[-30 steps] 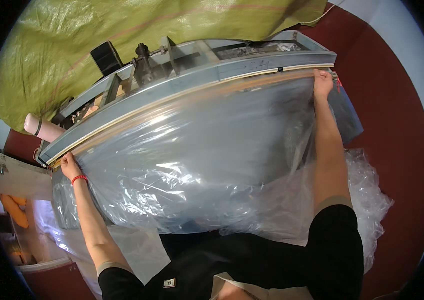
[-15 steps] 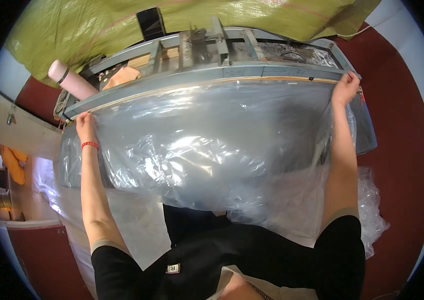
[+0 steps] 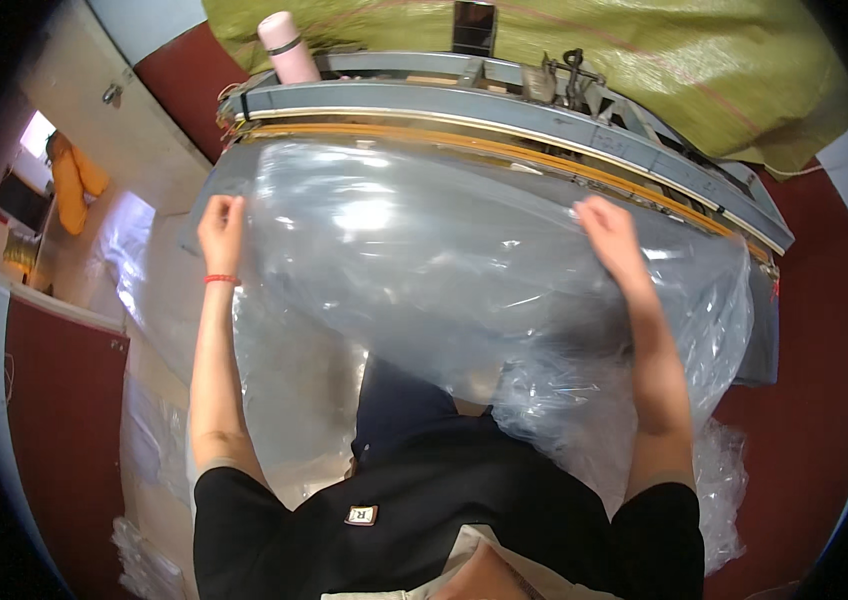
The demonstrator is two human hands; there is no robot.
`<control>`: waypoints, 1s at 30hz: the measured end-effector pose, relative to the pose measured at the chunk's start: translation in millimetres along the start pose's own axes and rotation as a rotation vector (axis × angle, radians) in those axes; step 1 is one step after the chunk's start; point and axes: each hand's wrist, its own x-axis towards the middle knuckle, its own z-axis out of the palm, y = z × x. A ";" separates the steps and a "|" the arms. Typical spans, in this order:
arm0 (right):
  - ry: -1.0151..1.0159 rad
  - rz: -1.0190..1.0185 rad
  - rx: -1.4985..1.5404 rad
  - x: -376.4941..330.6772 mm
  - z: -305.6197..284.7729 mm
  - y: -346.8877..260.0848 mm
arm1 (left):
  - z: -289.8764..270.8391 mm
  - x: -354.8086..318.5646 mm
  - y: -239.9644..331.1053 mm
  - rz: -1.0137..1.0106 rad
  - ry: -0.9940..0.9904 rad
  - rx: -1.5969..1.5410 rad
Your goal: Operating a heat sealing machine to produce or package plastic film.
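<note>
A wide clear plastic film (image 3: 394, 260), shiny and wrinkled, lies over a dark grey worktop and hangs down toward my body. My left hand (image 3: 221, 238), a red band at its wrist, is closed in a pinch at the film's left edge. To the right, my right hand (image 3: 609, 232) pinches a fold of the film's upper layer. Behind the film runs a long grey metal beam (image 3: 394, 100), with an orange strip (image 3: 504, 150) along the slot beneath it. Both hands are apart from the beam, on its near side.
A pink bottle (image 3: 289, 50) stands at the frame's back left. A dark phone-like slab (image 3: 473, 28) rests against green-yellow woven sheeting (image 3: 644, 60). Metal clamp parts (image 3: 569, 75) rise behind the beam. Crumpled film (image 3: 719, 490) hangs at the right; a door (image 3: 94, 110) stands left.
Both hands have come back from the beam toward my body, the right one also moving inward. The film's far edge has drawn away from the beam, baring the orange strip. The view has shifted left.
</note>
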 end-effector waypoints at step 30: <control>0.675 0.335 -0.812 -183.2 -270.8 167.9 | 33.8 -151.8 104.0 0.664 -0.369 -0.108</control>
